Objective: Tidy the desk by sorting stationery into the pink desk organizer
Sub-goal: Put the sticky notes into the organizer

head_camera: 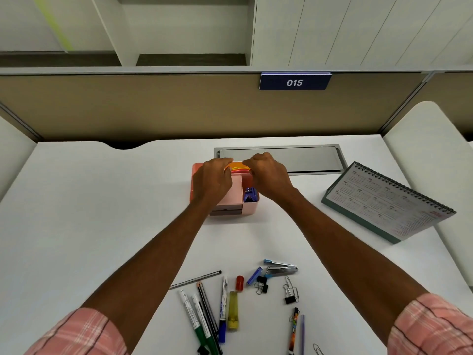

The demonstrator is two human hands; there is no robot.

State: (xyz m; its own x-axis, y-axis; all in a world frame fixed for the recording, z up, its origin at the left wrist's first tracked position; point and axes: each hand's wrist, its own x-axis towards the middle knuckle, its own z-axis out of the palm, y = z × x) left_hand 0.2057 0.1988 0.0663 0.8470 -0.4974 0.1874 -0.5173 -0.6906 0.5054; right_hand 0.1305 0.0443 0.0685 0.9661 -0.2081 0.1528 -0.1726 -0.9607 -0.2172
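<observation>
Both hands meet over the pink desk organizer point(234, 201) at the white desk's point(102, 201) centre. The left hand point(212, 179) and right hand point(268, 174) pinch orange and yellow sheets point(238, 165) standing in its 12 o'clock compartment. Loose pens point(222, 303) and binder clips point(262, 284) lie at 6 o'clock.

Bare desk point(89, 213) left of the organizer point(238, 207); calendar point(384, 203) blocks right, stationery clutter point(230, 303) nearer.

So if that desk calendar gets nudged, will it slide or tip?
The calendar would probably slide: it stands on a broad base on the smooth desk. It looks light, being spiral-bound card. A push high up on the face might tip it backward.
</observation>
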